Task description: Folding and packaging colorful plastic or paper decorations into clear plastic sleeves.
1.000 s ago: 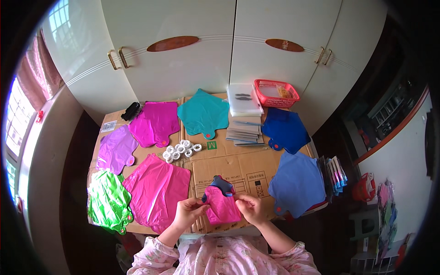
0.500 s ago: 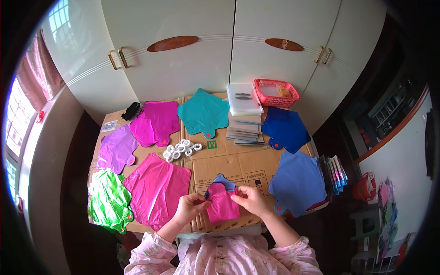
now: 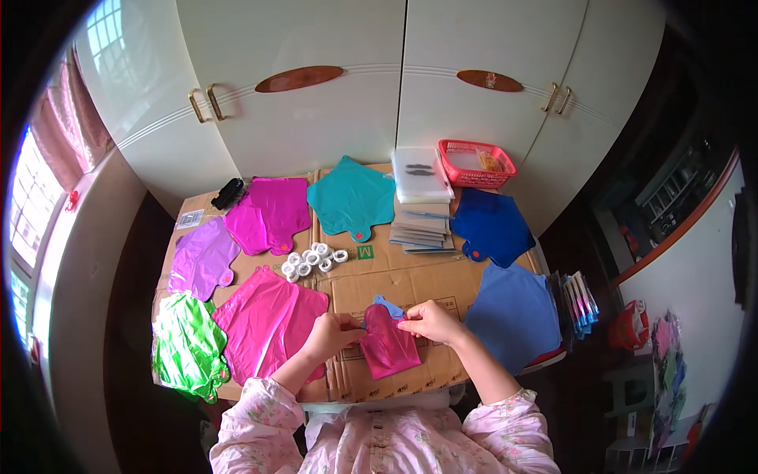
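Observation:
Near the table's front edge I hold a folded, shiny pink foil balloon (image 3: 388,349). My left hand (image 3: 333,335) pinches its left side, and my right hand (image 3: 433,321) pinches its upper right side. A light-blue foil piece (image 3: 385,303) shows behind the top of the pink one; where it ends is hidden. Left of my hands lies a flat stack of pink foil balloons (image 3: 264,320). To the right lies a flat blue stack (image 3: 512,324).
Around the cardboard-covered table (image 3: 359,280) lie green (image 3: 188,341), lilac (image 3: 204,254), magenta (image 3: 270,212), teal (image 3: 351,197) and dark-blue (image 3: 496,225) foil stacks. White ribbon rolls (image 3: 314,259), clear bags (image 3: 422,186), grey cards (image 3: 420,231) and a red basket (image 3: 476,175) stand nearby.
The pink foil balloon has swung down a little to the right and now covers more of the blue piece. My hands have moved slightly upward.

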The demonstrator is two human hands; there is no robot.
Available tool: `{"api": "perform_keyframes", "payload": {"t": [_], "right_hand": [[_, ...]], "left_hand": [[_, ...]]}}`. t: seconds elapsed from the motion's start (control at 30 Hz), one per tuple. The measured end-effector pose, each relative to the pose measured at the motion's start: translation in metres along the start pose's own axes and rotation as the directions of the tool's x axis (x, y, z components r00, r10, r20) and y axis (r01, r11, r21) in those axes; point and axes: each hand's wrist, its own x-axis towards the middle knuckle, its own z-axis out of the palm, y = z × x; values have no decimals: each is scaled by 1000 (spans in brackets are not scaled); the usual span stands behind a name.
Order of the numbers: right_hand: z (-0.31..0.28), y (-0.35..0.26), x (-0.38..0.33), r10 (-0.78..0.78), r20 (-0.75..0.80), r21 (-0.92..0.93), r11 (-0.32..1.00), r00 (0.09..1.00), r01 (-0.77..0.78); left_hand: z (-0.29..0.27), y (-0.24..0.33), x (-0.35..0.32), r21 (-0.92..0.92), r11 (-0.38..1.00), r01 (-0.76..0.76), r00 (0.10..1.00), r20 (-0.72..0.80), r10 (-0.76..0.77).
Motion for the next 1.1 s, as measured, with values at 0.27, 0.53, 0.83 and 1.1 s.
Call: {"api": "perform_keyframes", "payload": {"t": [0.27,0.53,0.83,1.1], "right_hand": [[-2,-12,8,-80,-84,-239,969,993,57],[2,1,6,-461,-107,-464,807,881,366],[-2,12,6,-661,122,-725,450,740,521],[31,-36,-22,-696,265,-912,42,667,407]], "left_hand": [[4,1,0,362,896,-258,951,-67,301],[10,-11,-9,673,520,-526,765,106,635],[22,-4,-27,816,-60,-575,596,468,653],[28,-2,-31,832,-86,-548,609,467,641]]}}
